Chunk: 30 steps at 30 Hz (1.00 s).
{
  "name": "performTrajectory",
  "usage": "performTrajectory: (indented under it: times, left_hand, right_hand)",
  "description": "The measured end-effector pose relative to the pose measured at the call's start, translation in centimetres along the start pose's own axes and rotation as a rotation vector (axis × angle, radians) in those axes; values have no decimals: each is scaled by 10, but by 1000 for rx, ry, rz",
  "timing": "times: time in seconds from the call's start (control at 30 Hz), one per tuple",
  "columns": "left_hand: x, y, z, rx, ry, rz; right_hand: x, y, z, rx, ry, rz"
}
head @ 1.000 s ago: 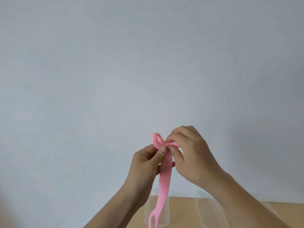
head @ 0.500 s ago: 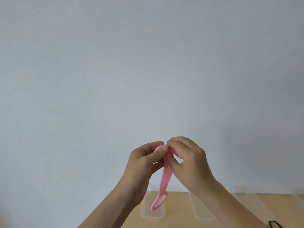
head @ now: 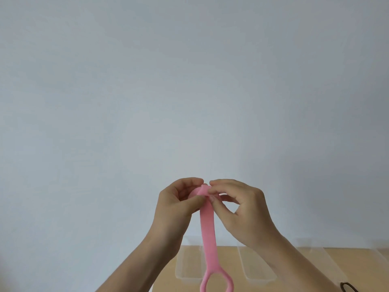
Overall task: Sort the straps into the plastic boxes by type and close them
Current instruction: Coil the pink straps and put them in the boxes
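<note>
A pink strap (head: pixel 208 232) hangs in the air in front of a pale wall, its looped end low near the bottom edge. My left hand (head: pixel 175 205) pinches its rolled top end from the left. My right hand (head: pixel 242 209) pinches the same top end from the right, fingers curled over it. Below them, clear plastic boxes (head: pixel 186 268) stand open on a wooden table (head: pixel 345 262), a second clear box (head: pixel 252 268) just right of the first.
A black loop-shaped strap (head: pixel 348 288) lies on the table at the bottom right corner. More clear plastic pieces (head: pixel 370 245) line the table's far edge at the right. The wall fills most of the view.
Both hands have come lower in the view while rolling the strap's top end; the loop at the top is now tucked between my fingers. The hanging end swung and shows its oval opening.
</note>
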<state>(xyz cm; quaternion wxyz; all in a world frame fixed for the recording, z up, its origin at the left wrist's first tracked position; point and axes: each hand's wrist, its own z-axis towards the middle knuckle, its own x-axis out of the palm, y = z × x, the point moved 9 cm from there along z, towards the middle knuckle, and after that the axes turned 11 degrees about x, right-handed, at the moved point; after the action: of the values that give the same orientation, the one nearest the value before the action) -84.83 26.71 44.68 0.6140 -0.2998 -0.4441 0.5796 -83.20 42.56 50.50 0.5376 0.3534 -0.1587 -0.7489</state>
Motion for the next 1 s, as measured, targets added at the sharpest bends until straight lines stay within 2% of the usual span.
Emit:
performTrajectory:
  times: [0.13, 0.27, 0.4, 0.5, 0.6, 0.87, 1.0]
  left_hand:
    - [6, -2, -1, 41, 40, 53]
    - [13, 0, 1, 19, 86, 51]
    - [18, 15, -3, -111, 63, -93]
    - [28, 29, -10, -186, 153, 12]
    - [29, 39, -15, -250, 149, 36]
    - [36, 31, -9, -187, 152, 79]
    - [35, 29, -5, -165, 99, 74]
  right_hand:
    - [5, -28, 9, 346, 122, 125]
    - [7, -35, 17, 415, 239, 144]
    - [3, -33, 22, 372, 183, 250]
    - [0, -37, 26, 356, 137, 280]
    - [-8, -42, 28, 304, 54, 185]
    - [-19, -25, 26, -18, -101, -40]
    - [-15, -23, 24, -88, -62, -53]
